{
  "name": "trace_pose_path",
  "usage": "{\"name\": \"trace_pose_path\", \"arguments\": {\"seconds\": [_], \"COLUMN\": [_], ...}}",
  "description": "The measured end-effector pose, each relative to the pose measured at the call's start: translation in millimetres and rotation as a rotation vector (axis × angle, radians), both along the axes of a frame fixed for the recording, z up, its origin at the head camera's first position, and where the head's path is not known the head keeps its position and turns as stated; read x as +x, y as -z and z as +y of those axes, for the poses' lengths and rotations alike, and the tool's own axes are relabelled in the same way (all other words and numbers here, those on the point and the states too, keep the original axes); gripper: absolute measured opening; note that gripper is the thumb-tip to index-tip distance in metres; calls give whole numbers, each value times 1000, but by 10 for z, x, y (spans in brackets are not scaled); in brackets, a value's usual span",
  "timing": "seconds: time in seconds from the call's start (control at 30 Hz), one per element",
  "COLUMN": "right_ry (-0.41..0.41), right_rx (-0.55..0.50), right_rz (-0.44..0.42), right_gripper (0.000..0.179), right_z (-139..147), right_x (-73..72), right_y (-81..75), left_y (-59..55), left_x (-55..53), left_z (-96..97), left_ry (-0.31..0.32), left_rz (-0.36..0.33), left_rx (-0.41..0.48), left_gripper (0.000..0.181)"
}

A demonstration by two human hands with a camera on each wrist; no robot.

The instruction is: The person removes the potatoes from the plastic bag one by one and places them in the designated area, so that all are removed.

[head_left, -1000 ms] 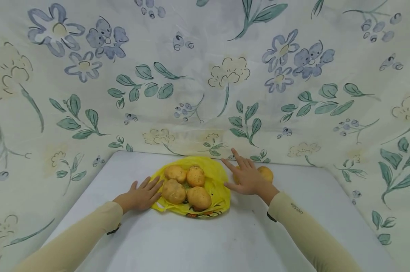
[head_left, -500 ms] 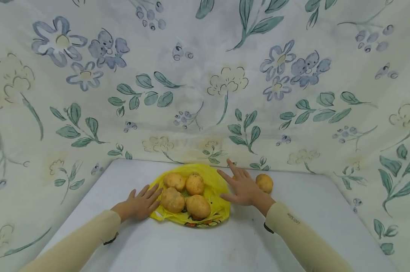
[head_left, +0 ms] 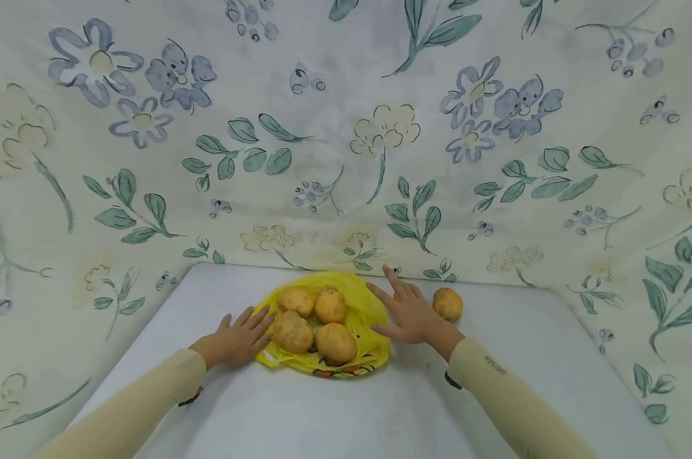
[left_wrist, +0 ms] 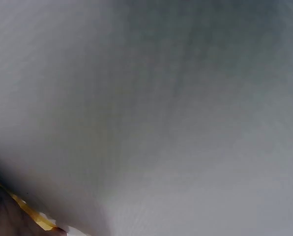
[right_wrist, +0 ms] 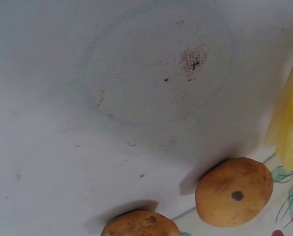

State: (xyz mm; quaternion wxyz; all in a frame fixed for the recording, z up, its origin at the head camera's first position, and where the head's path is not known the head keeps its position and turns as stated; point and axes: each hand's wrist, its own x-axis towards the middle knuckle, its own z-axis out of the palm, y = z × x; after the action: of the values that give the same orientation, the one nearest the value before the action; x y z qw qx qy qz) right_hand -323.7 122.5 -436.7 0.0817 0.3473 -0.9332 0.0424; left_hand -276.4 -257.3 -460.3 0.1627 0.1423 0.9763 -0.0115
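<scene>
Several potatoes (head_left: 293,331) lie grouped on a spread yellow plastic bag (head_left: 368,312) in the head view. At the bag's left edge my left hand (head_left: 236,341) lies palm down, fingers straight and touching the plastic. My right hand (head_left: 410,317) has its fingers spread at the bag's right edge, gripping nothing. Just to its right is a loose potato (head_left: 448,304), and another is mostly hidden behind that hand. Both loose potatoes show in the right wrist view, one with a dark spot (right_wrist: 235,192) and one cut by the lower border (right_wrist: 140,225).
Everything rests on a white tabletop (head_left: 300,414) with small dark specks and stains (right_wrist: 190,63) near the right hand. A floral cloth (head_left: 334,159) rises behind the table's back edge and along both sides.
My right hand has shifted slightly left and toward me, uncovering more of the rightmost loose potato. The left hand stays at the bag's edge, and the head view has tilted a little.
</scene>
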Motion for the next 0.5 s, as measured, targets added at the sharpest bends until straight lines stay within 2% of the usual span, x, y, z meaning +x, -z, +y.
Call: {"name": "trace_pose_path", "arguments": {"seconds": [0.33, 0.5], "right_ry": [-16, -77], "right_rx": [19, 13], "right_rz": [-29, -27], "right_gripper": [76, 76], "right_z": [-107, -204], "right_x": [29, 98], "right_y": [-58, -73], "left_y": [-21, -7], "left_x": [-7, -4], "left_z": [4, -8], "left_ry": [31, 48], "left_rz": [-12, -21], "left_rx": [-12, -33], "left_gripper": [60, 61]}}
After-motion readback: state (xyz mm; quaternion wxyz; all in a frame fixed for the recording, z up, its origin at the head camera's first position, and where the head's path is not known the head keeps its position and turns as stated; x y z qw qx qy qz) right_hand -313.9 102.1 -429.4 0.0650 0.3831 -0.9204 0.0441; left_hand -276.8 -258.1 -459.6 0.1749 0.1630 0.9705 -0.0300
